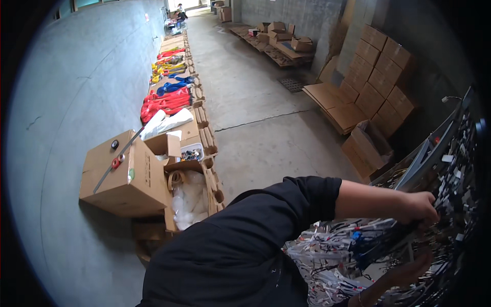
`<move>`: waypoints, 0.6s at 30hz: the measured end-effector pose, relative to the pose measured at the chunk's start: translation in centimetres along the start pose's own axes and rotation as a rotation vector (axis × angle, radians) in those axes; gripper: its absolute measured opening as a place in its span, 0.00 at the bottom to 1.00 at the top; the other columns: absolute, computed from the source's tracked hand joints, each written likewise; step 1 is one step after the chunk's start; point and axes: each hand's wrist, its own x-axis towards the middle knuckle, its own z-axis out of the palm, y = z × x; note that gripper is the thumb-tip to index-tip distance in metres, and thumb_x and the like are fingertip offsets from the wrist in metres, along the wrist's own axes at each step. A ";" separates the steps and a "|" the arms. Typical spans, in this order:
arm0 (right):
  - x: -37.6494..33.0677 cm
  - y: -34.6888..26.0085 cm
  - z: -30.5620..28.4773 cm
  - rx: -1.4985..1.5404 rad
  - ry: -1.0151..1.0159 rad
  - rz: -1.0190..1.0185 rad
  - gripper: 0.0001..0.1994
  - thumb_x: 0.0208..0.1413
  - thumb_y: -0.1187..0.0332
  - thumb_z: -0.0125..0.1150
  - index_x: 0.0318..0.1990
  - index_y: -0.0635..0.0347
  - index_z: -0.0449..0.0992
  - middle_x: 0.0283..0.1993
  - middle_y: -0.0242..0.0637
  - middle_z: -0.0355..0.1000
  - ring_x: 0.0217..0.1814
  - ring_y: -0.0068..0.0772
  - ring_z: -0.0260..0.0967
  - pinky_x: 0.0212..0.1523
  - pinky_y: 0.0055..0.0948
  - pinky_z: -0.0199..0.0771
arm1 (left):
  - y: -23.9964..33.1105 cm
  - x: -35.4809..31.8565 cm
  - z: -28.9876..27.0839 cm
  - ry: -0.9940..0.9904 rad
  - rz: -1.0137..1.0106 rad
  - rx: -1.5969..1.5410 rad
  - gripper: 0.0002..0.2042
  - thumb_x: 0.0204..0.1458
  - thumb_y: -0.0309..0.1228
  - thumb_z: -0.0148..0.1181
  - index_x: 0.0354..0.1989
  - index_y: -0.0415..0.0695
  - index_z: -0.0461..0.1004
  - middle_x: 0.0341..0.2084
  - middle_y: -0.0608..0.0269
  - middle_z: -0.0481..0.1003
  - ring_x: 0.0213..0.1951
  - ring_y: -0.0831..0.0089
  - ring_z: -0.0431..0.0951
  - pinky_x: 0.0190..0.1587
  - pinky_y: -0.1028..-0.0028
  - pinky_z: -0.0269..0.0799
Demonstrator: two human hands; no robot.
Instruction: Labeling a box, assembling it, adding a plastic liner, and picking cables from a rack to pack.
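My left hand (422, 207) reaches out to the right, its fingers closed around a bundle of dark cables (378, 246) that hangs toward the lower left. Below it, in shadow, is my right hand (413, 268), with a thin bracelet at the wrist. Its fingers look stretched out beside the dark bundle, and I see nothing held in them. Around both hands are many wire harnesses with white connectors (447, 158). Under the arms lies a spread of white and grey wires (327, 250) with small red and blue parts.
A low cardboard-covered row along the left wall carries red bundles (166, 105), blue bundles (175, 86) and a large carton (123, 174) with tape rolls. An open box (192, 197) holds clear plastic bags. Stacked cartons (381, 71) and an open carton (365, 151) stand at right.
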 end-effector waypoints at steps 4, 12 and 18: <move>0.2 -2.8 1.7 0.125 -0.298 0.078 0.20 0.67 0.62 0.39 0.55 0.62 0.73 0.59 0.44 0.70 0.58 0.40 0.67 0.60 0.42 0.61 | -0.5 0.5 0.3 0.037 0.008 -0.009 0.09 0.49 0.22 0.61 0.20 0.41 0.69 0.15 0.64 0.68 0.18 0.74 0.70 0.21 0.73 0.66; -1.7 -4.3 1.8 -0.011 -0.157 -0.358 0.08 0.60 0.62 0.55 0.40 0.53 0.78 0.40 0.36 0.74 0.44 0.40 0.68 0.54 0.42 0.58 | 5.0 -6.5 3.5 0.105 -0.231 -0.052 0.08 0.55 0.28 0.59 0.35 0.33 0.77 0.26 0.53 0.78 0.31 0.62 0.80 0.39 0.67 0.77; -2.1 -7.5 2.1 -0.057 -0.191 -0.085 0.14 0.60 0.58 0.54 0.45 0.58 0.73 0.43 0.42 0.71 0.53 0.41 0.66 0.60 0.50 0.53 | 5.7 -9.2 5.2 0.246 -0.142 0.464 0.11 0.55 0.25 0.58 0.45 0.35 0.69 0.18 0.69 0.65 0.20 0.79 0.66 0.28 0.72 0.72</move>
